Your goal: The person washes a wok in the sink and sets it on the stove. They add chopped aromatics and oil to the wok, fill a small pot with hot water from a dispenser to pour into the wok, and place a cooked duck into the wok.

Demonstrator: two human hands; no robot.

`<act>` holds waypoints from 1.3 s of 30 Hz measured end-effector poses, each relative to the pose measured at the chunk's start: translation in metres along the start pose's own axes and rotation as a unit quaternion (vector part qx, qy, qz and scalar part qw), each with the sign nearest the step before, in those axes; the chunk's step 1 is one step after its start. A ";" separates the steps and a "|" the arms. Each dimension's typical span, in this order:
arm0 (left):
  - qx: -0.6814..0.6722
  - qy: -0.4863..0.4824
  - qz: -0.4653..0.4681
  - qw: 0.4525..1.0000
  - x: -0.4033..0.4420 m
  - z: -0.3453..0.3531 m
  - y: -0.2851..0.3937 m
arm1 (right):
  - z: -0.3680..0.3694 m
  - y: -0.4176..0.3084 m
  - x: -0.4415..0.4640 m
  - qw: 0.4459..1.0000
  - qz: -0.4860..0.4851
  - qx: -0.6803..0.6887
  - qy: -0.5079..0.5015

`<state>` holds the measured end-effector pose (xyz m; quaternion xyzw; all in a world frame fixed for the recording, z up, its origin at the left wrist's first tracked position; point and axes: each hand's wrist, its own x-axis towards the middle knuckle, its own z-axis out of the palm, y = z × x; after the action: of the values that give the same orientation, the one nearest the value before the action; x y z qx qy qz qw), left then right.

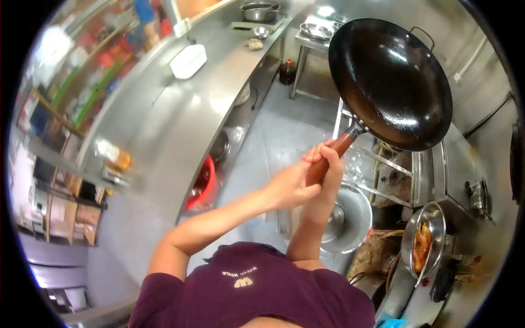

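Note:
A large black wok (391, 82) with a brown wooden handle (342, 145) is held up in front of me, tilted so its shiny inside faces me. My right hand (330, 167) wraps round the handle. Against the same handle, from the left side, my left hand (295, 183) is closed too, its thumb lying across the lower end. A small metal loop (425, 37) sticks out from the wok's far rim. Some of the left fingers are hidden behind the handle and the right hand.
A long steel counter (164, 126) runs along the left, bearing a white tray (188, 61). Below my hands stands a metal bucket (358, 218). To the right, a steel bowl (407, 249) holds brown food. A red bucket (210, 188) sits under the counter; a dark bottle (287, 72) stands farther back.

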<state>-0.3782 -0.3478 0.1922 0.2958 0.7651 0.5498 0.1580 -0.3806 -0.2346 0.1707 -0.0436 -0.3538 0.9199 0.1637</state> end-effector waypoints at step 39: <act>-0.030 -0.369 -0.104 0.923 0.844 0.056 -0.148 | -0.284 -0.115 0.730 0.941 -0.080 0.183 0.275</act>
<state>-1.0418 0.1901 0.1055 0.3914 0.6622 0.4045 0.4946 -0.9822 0.2679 0.0614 -0.2353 -0.1228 0.9049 0.3328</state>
